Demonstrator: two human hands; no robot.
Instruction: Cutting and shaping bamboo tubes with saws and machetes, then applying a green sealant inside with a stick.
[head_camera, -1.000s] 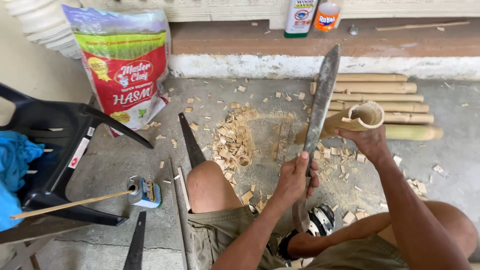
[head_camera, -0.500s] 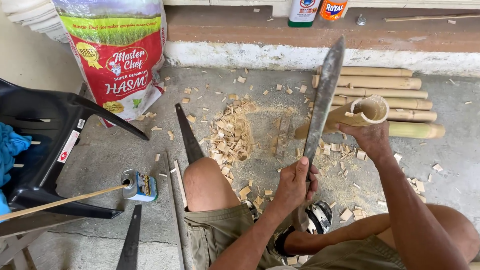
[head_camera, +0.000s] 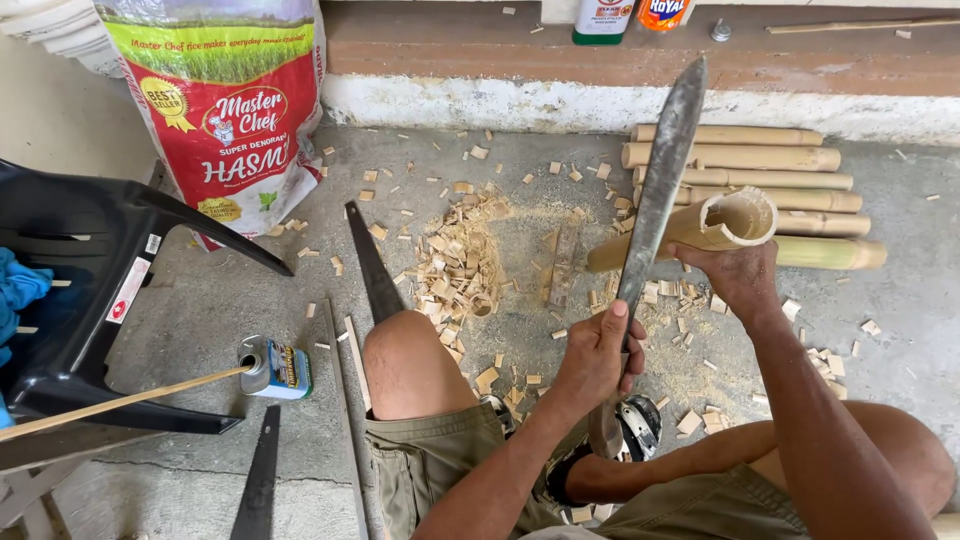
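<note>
The person wears olive-khaki shorts (head_camera: 440, 465) with stitched seams and a hemmed leg that ends above the knee. Both forearms are bare, with no sleeves, watch or gloves showing. The left hand (head_camera: 598, 358) and right hand (head_camera: 738, 277) are bare too, without rings.

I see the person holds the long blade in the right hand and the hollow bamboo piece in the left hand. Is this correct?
Not quite: the hands are swapped. In the head view, the left hand grips the long blade, and the right hand holds the hollow bamboo piece.
</note>
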